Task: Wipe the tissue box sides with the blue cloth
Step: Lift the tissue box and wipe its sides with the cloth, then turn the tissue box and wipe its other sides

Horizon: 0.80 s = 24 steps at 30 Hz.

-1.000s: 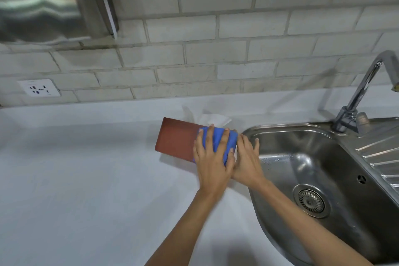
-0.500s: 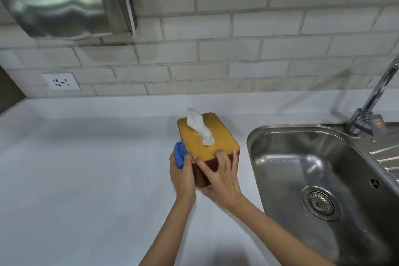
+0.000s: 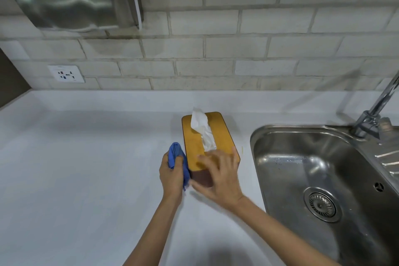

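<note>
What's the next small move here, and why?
Probably slide the left hand forward along the tissue box, cloth pressed to its left side. The cloth sits at the near corner; the right hand steadies the top.

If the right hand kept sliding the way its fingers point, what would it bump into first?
Probably the white tissue sticking up from the tissue box. The right hand already lies over the box's near end, though its height is unclear.

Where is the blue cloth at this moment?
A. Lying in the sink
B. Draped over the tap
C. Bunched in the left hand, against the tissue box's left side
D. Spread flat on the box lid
C: the blue cloth is bunched in the left hand, beside the tissue box.
</note>
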Motion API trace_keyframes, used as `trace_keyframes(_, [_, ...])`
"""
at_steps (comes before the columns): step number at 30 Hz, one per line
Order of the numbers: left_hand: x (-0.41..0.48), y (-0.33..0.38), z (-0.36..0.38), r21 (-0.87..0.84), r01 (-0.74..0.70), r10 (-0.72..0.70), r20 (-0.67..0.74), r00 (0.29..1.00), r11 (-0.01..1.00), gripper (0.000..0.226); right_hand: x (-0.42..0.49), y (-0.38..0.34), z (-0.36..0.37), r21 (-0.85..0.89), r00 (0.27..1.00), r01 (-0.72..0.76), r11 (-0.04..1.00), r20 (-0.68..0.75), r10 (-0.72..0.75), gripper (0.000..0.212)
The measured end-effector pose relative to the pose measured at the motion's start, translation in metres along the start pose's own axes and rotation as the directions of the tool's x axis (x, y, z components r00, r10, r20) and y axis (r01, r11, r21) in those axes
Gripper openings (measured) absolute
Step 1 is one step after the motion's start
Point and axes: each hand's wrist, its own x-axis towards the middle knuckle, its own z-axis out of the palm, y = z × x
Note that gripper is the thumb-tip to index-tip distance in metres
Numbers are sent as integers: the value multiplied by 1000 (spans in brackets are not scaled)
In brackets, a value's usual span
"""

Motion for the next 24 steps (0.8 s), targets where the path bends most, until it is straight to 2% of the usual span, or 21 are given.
trace_keyframes(2, [-4,-3,-4,-48,40,-43,-67,997,998,20,34,21,-12,145,983,-159,977,-69,170,44])
trace_keyframes(4, [-17,-10,-5,-119,90,-100,-85,991,989,16,74,50,-17,250,911,-398,883,-7,413,39])
trace_keyframes(6, [-33,-20,-3,-151,153,-165,-71,984,977,19,110,79,-11,327,744,-668,669,268,612,37])
trace_keyframes(7, [-41,-25,0,-150,186,-197,-60,979,971,21,122,92,-4,290,630,-774,562,436,642,39])
trace_keyframes(8, [-46,-27,4,-141,210,-218,-43,975,967,28,131,104,4,201,543,-822,533,558,628,42])
trace_keyframes(9, [-49,-27,9,-125,227,-233,-36,972,966,37,136,114,13,101,494,-815,571,637,592,44])
trace_keyframes(11, [-50,-28,18,-98,241,-248,-66,967,966,51,142,124,29,-21,445,-745,667,729,520,49])
trace_keyframes(15, [-45,-21,32,-113,229,-239,-78,968,967,62,151,123,51,-62,366,-690,721,830,421,48])
trace_keyframes(20, [-32,-17,24,-65,214,-219,-91,971,975,58,150,135,48,-67,380,-693,718,812,442,44])
trace_keyframes(24, [-6,-7,11,-73,166,-174,-127,976,983,53,138,156,28,-35,339,-790,612,807,484,47])
